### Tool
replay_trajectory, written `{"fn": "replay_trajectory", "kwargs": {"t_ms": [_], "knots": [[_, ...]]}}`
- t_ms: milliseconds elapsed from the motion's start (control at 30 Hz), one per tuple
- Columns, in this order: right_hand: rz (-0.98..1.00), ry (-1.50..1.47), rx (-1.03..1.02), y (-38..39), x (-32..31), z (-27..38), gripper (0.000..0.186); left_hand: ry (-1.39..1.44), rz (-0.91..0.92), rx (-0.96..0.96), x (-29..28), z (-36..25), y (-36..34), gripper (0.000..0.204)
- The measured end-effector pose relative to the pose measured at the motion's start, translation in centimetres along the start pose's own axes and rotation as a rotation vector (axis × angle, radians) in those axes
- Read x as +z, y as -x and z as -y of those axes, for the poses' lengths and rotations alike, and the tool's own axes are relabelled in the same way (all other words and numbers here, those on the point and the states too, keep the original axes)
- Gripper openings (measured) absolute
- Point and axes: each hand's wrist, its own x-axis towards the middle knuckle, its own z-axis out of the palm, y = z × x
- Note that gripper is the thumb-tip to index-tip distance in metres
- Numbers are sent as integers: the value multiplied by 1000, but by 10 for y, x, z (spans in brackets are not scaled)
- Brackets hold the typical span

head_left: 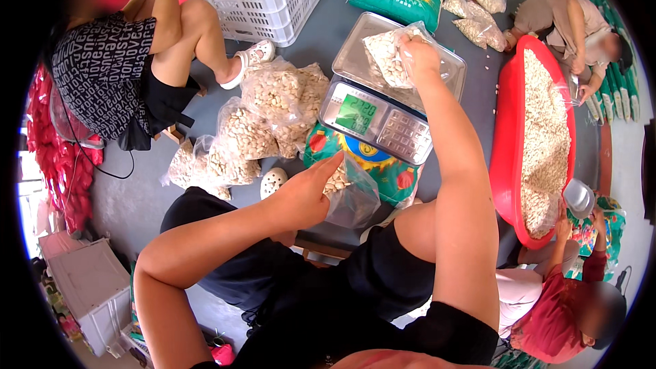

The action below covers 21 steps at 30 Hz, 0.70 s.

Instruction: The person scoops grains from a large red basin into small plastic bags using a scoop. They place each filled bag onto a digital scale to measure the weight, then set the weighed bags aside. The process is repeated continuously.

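Evidently, both hands are occupied. The right hand is closed on the upper part of a bag, clear and partly filled with pale pieces, over the metal pan of a scale; whether the pan bears its full weight I cannot tell. The left hand, nearer and to the left, grips a second bag, also clear, with some pieces beside the fingers; it hangs just on the near side of the scale. Under the scale lies a printed green sack, and the scale's screen glows green. Left of the scale, filled bags sit heaped on the floor, touching one another. Farther left, a seated person is near a white crate. On the right stands a long red tub full of pale pieces, with one co-worker at its far end and another at its near end, close to a bowl.
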Motion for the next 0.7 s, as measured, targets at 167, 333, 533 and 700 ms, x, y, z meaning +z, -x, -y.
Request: {"fn": "replay_trajectory", "kwargs": {"t_ms": [167,333,533,700], "knots": [[27,91,-87,3,-34,5,32,-32,87,-47,-16,-11,-3,73],[47,-30,29,4,-60,2,32,-32,43,19,-17,-7,-3,72],[30,-139,-10,23,-74,-8,36,-38,77,-3,-13,-7,-2,73],[-25,-215,-17,34,-86,-15,38,-42,115,-50,-9,-20,-1,73]]}}
